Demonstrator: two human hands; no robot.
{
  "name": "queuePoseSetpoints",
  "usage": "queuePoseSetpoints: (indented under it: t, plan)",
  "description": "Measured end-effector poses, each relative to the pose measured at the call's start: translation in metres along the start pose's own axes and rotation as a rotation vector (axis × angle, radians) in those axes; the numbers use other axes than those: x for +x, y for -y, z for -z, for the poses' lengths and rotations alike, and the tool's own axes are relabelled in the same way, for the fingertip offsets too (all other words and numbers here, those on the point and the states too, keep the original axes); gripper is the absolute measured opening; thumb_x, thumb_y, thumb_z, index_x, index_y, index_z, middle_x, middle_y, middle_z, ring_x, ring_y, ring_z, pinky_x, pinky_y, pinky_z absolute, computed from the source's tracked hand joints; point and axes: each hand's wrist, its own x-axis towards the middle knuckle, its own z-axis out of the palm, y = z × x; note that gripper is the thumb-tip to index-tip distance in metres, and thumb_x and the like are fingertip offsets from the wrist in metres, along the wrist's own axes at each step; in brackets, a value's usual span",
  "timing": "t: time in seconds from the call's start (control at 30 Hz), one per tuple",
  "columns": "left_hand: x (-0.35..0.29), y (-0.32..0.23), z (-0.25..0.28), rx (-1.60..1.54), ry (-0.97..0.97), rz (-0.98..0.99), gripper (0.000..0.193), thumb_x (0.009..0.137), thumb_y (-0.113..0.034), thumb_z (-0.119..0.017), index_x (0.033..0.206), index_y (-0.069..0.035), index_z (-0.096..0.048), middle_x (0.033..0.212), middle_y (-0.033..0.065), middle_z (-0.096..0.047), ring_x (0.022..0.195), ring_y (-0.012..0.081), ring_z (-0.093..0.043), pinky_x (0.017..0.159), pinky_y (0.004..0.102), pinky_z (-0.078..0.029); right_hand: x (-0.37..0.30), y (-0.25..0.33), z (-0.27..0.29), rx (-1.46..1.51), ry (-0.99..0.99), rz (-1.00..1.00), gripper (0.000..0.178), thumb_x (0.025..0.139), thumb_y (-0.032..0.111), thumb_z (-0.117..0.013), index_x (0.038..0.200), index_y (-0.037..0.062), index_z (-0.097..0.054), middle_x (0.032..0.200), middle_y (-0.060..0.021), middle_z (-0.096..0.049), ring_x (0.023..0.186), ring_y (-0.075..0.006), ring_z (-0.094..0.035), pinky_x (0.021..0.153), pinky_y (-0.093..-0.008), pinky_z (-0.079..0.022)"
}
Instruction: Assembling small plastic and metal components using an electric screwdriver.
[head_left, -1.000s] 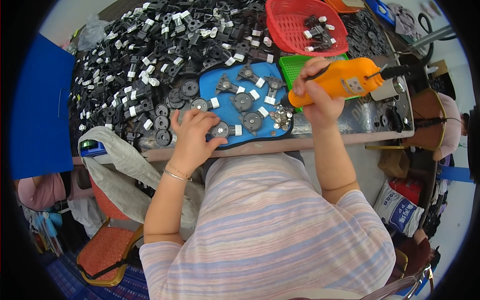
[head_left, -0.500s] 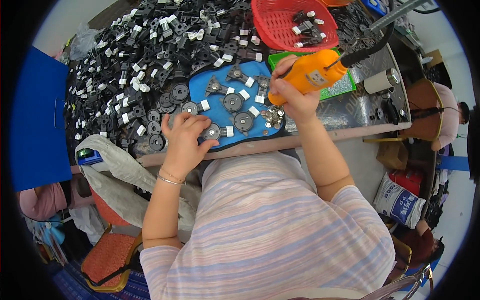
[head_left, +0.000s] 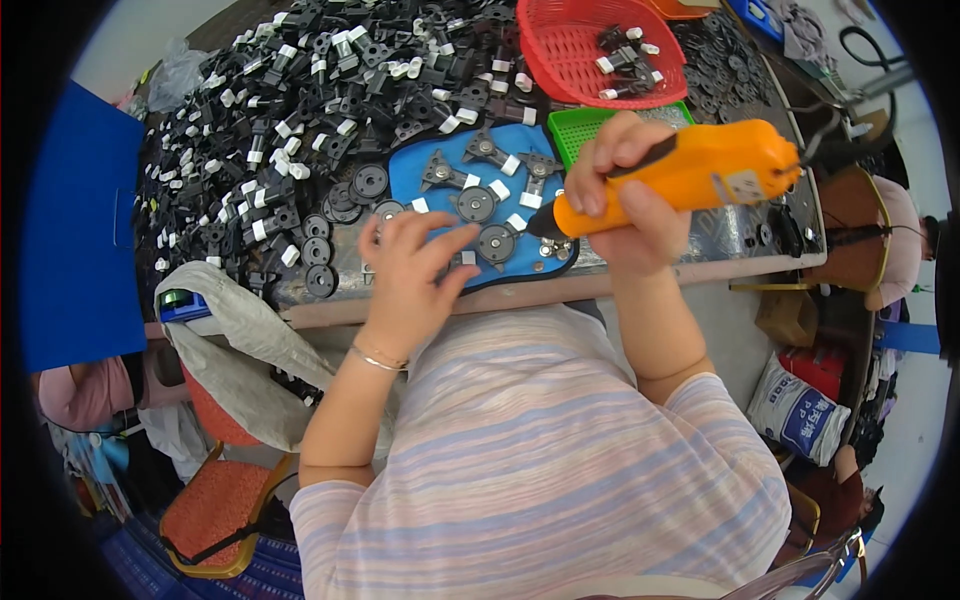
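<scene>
My right hand [head_left: 635, 195] is wrapped round an orange electric screwdriver [head_left: 715, 175]. Its black nose [head_left: 543, 222] points left, over the right part of a blue mat [head_left: 515, 140]. My left hand [head_left: 415, 265], fingers apart, hovers over or touches parts at the mat's lower left; its fingers partly hide a black wheel [head_left: 388, 209] and a white-tipped piece beside it. On the mat lie black wheels with white stems [head_left: 475, 204] [head_left: 496, 243] and several black brackets with white tips [head_left: 440, 172]. Small metal fasteners [head_left: 548, 250] are heaped beneath the screwdriver's nose.
A large pile of black brackets with white tips [head_left: 300, 120] covers the table's left side. Loose black wheels [head_left: 318, 250] line the mat's left edge. Behind stand a red basket [head_left: 550, 60] and a green tray [head_left: 575, 125]. Black discs [head_left: 720, 60] lie at the back right.
The screwdriver has swung down toward level and shifted right, its nose now showing over the mat. My left hand has moved right, covering the lower-left wheel.
</scene>
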Motion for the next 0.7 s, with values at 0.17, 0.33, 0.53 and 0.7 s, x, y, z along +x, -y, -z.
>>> queuePoseSetpoints:
  t: [0.17,0.33,0.53,0.7]
  plan:
    - [0.002,-0.011,-0.015,-0.091,-0.093,-0.038,0.022,0.067,-0.017,-0.073,0.089,-0.018,-0.069,0.1,-0.0034,-0.06,0.101,0.0193,-0.048,0.099,0.0452,-0.017,0.003,0.004,-0.022,0.175,-0.017,0.002,0.023,0.074,0.004,-0.061,0.093,0.0001,-0.049,0.091,-0.0124,-0.048,0.063,-0.0166,-0.053,0.058,-0.0265,-0.045]
    - [-0.002,-0.008,-0.016,-0.114,-0.125,-0.001,0.012,0.067,-0.015,-0.075,0.077,-0.016,-0.069,0.09,-0.0045,-0.063,0.096,0.018,-0.051,0.098,0.042,-0.021,0.001,0.0,-0.028,0.234,-0.052,-0.026,0.023,0.075,0.005,-0.062,0.093,0.0003,-0.049,0.09,-0.0124,-0.047,0.063,-0.0163,-0.053,0.058,-0.0266,-0.045]
    - [-0.006,-0.006,-0.018,-0.204,-0.126,0.07,0.008,0.068,-0.015,-0.073,0.072,-0.014,-0.066,0.083,-0.0043,-0.063,0.094,0.018,-0.052,0.098,0.0423,-0.019,-0.001,0.0,-0.028,0.04,0.062,-0.069,0.025,0.079,0.015,-0.062,0.095,0.0043,-0.047,0.091,-0.0097,-0.044,0.063,-0.0157,-0.052,0.059,-0.0293,-0.044]
    - [-0.013,-0.005,-0.015,-0.211,-0.072,0.095,0.019,0.066,-0.019,-0.075,0.081,-0.013,-0.066,0.088,-0.0017,-0.062,0.096,0.0201,-0.051,0.098,0.0434,-0.02,-0.003,-0.008,-0.033,0.068,0.066,-0.053,0.024,0.074,0.007,-0.063,0.093,0.0015,-0.049,0.089,-0.0113,-0.047,0.063,-0.0154,-0.053,0.058,-0.0264,-0.044]
